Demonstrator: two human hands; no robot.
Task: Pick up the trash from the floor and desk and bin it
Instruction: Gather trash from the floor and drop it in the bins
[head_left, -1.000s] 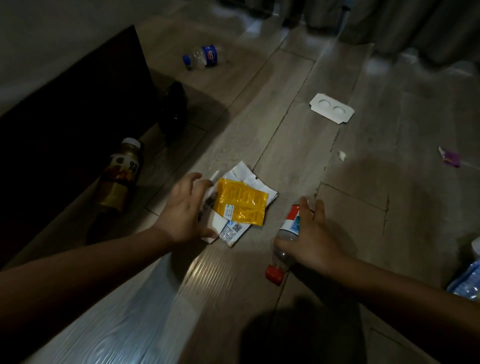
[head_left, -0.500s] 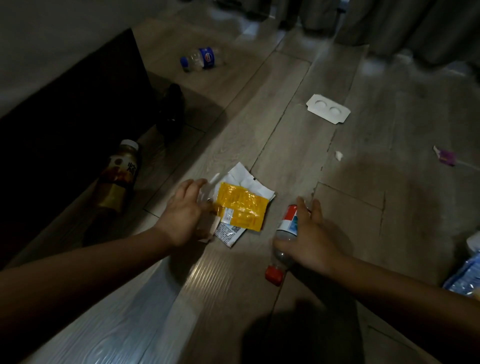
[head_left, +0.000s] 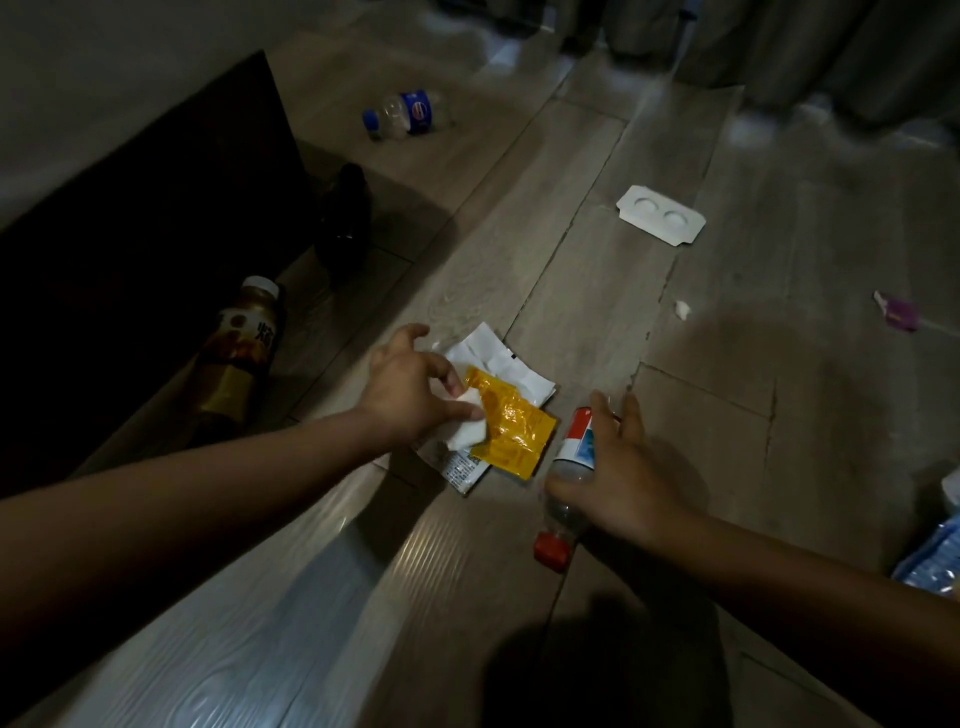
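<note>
The left hand pinches a soft white wad at 9 o'clock of the flimsy yellow sachet on the floor, probably best nipped by a corner, while the right hand grips the light bottle mid-body.

Dim room, grey wood-plank floor, dark cabinet along the left wall, grey curtains beyond.

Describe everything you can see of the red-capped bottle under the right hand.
The red-capped bottle is clear plastic and looks empty, with a red, white and blue label round its body. It lies on its side on the wood-look floor, cap toward the camera. The right hand holds it over the middle, thumb across the clear part, fingers reaching past the label. A yellow packet lies close beside it on the left.
</note>
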